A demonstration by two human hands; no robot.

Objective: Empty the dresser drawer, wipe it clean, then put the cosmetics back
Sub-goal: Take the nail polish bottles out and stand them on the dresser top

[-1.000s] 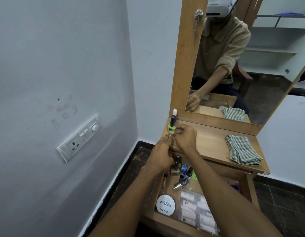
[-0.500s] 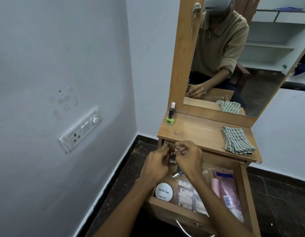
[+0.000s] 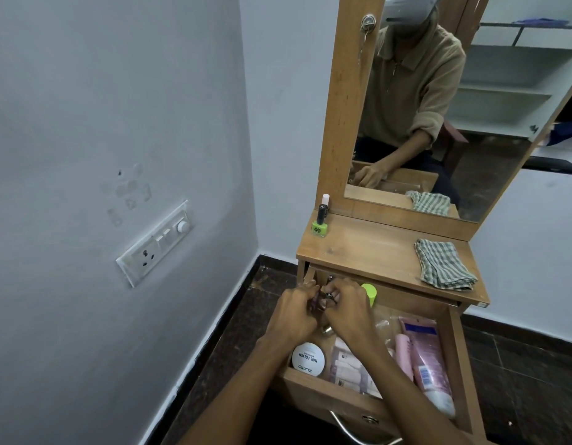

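The wooden dresser drawer [image 3: 463,364] stands pulled out and holds cosmetics: a round white nail polish remover tub [image 3: 307,359], a pack of sachets [image 3: 349,369], pink tubes [image 3: 429,361] and a green cap [image 3: 369,292]. My left hand [image 3: 294,313] and my right hand [image 3: 345,309] meet over the drawer's back left corner, fingers curled round small dark nail polish bottles [image 3: 328,295]. On the dresser top [image 3: 371,248] stand a green nail polish bottle [image 3: 320,223] and a pale pink one [image 3: 325,200] behind it.
A folded green checked cloth [image 3: 443,264] lies on the right of the dresser top. A mirror [image 3: 454,107] rises behind it. A wall with a switch plate [image 3: 156,242] is close on the left. Dark floor tiles [image 3: 233,332] surround the dresser.
Both hands left the green bottle on the dresser top and came down into the drawer's back left corner, where they now grip small bottles.
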